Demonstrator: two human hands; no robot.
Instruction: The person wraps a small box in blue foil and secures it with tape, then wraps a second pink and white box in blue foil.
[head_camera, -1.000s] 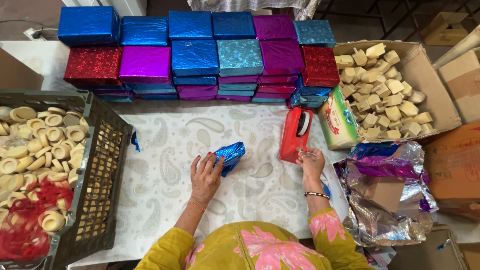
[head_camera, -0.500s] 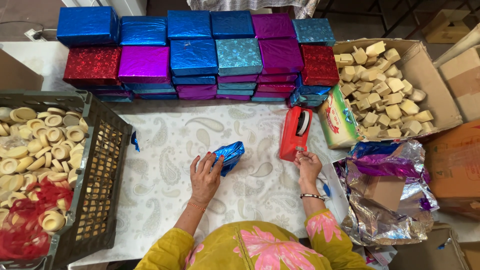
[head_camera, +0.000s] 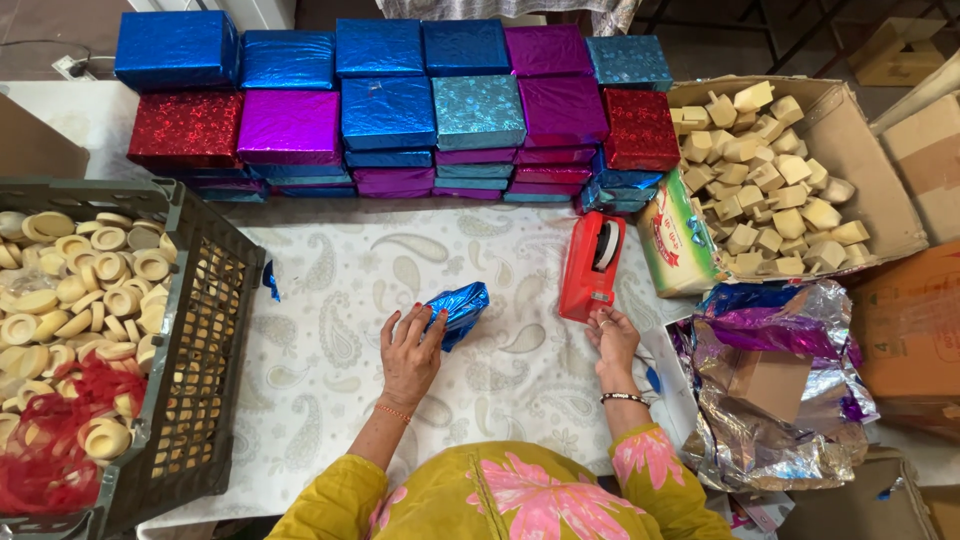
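Observation:
A small item wrapped in shiny blue foil (head_camera: 460, 309) lies on the white paisley cloth (head_camera: 330, 330). My left hand (head_camera: 411, 350) rests on its near left side and holds it down. My right hand (head_camera: 612, 334) reaches to the near end of a red tape dispenser (head_camera: 590, 266), fingertips touching its base. The dispenser stands on the cloth, right of the foil item.
Stacks of foil-wrapped boxes (head_camera: 400, 110) in blue, purple and red line the far side. A dark crate (head_camera: 200, 350) of round pale pieces stands on the left. On the right are a cardboard box (head_camera: 860, 140) of pale blocks and loose foil sheets (head_camera: 780, 390).
My right hand has shifted slightly along the near end of the red dispenser. My left hand stays on the blue foil item.

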